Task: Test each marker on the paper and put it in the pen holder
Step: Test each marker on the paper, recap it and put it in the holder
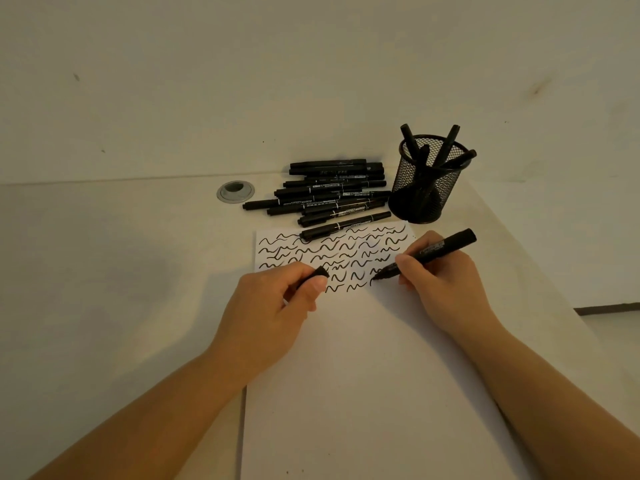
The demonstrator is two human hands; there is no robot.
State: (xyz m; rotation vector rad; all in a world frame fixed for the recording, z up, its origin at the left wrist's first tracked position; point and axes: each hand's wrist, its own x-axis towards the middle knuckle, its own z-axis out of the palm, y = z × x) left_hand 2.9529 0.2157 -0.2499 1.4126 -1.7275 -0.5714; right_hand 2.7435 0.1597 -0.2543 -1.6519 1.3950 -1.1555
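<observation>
Marker point(429, 255) sits pinched in the right hand point(446, 282), tip on the paper point(363, 375); left hand point(273, 306) grips its cap point(320, 273).

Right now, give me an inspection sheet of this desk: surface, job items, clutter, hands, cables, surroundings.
Surface: pale desk, white paper with rows of black squiggles across its far part.
Job's things: uncapped black marker, tip on the paper; marker cap; pile of capped markers, the nearest one overlapping the paper's far edge; mesh pen holder with several markers standing in it.
Clutter: nothing seen.
Hands: right hand grips the marker; left hand pinches the cap.
Cables: none; round cable grommet in the desk.
Surroundings: plain wall behind the desk.
</observation>
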